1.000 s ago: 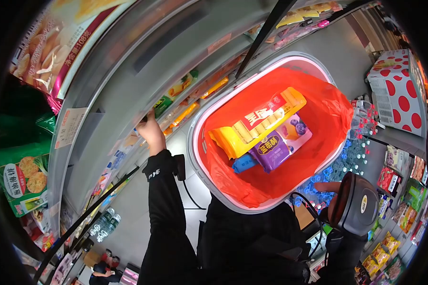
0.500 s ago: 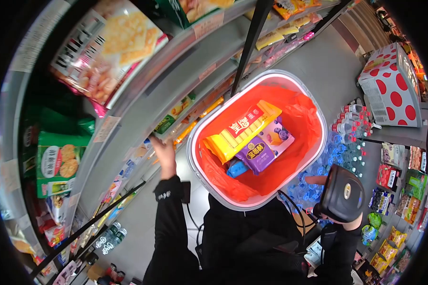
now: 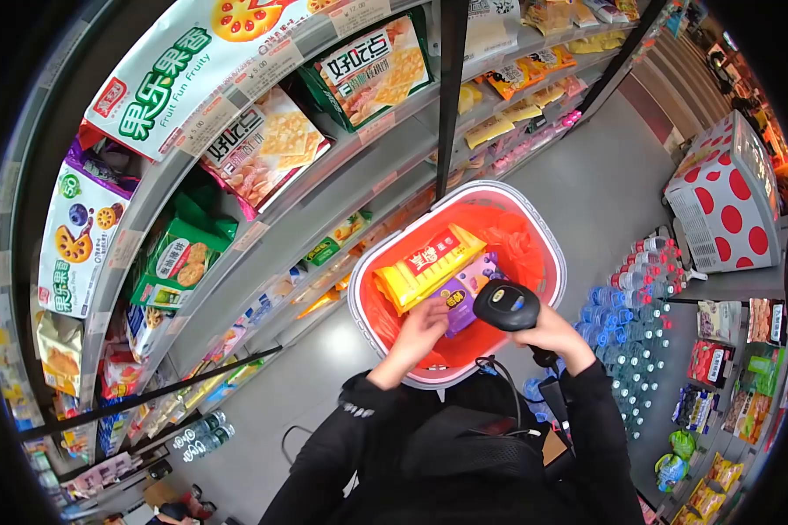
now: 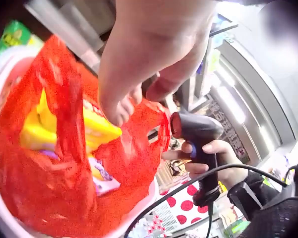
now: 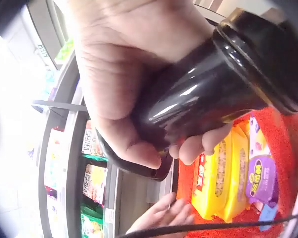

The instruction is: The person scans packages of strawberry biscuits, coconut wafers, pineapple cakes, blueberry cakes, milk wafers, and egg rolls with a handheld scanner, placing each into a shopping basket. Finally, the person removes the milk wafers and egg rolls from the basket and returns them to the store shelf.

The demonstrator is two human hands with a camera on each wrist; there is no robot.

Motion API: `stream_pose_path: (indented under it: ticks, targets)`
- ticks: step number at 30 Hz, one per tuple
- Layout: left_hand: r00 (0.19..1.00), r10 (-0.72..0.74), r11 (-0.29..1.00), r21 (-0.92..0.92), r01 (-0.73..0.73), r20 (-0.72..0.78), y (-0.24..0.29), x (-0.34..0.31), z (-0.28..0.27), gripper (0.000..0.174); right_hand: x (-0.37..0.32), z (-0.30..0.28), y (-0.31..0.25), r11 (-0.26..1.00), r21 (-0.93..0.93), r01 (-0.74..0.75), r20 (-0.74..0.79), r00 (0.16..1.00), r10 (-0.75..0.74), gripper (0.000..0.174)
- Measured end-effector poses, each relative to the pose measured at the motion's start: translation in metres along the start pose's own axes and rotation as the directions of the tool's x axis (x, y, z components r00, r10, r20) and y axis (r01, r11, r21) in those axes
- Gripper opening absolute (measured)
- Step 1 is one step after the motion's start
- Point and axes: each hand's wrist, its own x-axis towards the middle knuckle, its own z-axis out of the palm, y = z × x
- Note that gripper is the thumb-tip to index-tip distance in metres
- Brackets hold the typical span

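Note:
My right hand (image 3: 556, 334) grips a black barcode scanner (image 3: 503, 304) by its handle, fingers wrapped round it in the right wrist view. The scanner's head hangs over a pinkish-white basket (image 3: 355, 302) lined with a red plastic bag (image 3: 518, 241). Inside lie a yellow snack pack (image 3: 429, 269) and a purple blueberry pack (image 3: 457, 293), partly hidden by the scanner. A small blue item (image 5: 268, 216) shows under the purple pack in the right wrist view. My left hand (image 3: 418, 335), holding nothing, hovers over the basket's near left side with fingers loosely bent.
Shelves of packaged biscuits (image 3: 267, 149) curve along the left. Bottled drinks (image 3: 626, 324) stand on the floor at right, near a red-dotted white box (image 3: 727, 197). Snack packs (image 3: 709, 363) line the far right. The scanner's cable (image 4: 188, 186) crosses in front of the basket.
My left hand has come away from the lower shelf to above the basket. My right hand has brought the scanner leftward from beside the basket to over it. More of the shelves shows.

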Motion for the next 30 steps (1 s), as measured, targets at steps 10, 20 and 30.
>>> stream_pose_path:
  ticks: [10, 20, 30]
  targets:
    - [0.766, -0.605, 0.774, -0.387, 0.501, -0.22, -0.121, 0.032, 0.019, 0.031, 0.001, -0.024, 0.025, 0.997, -0.031, 0.071, 0.023, 0.997, -0.07, 0.04]
    - [0.492, -0.853, 0.505, -0.511, 0.695, -0.174, -0.098, 0.039, 0.029, 0.047, -0.015, -0.066, 0.023, 0.97, -0.188, 0.151, 0.099, 0.986, -0.134, 0.037]
    - [0.541, -0.818, 0.551, -0.541, 0.636, -0.197, -0.058, 0.037, 0.049, 0.038, -0.022, -0.09, 0.019, 0.959, -0.138, 0.249, 0.132, 0.964, -0.231, 0.037]
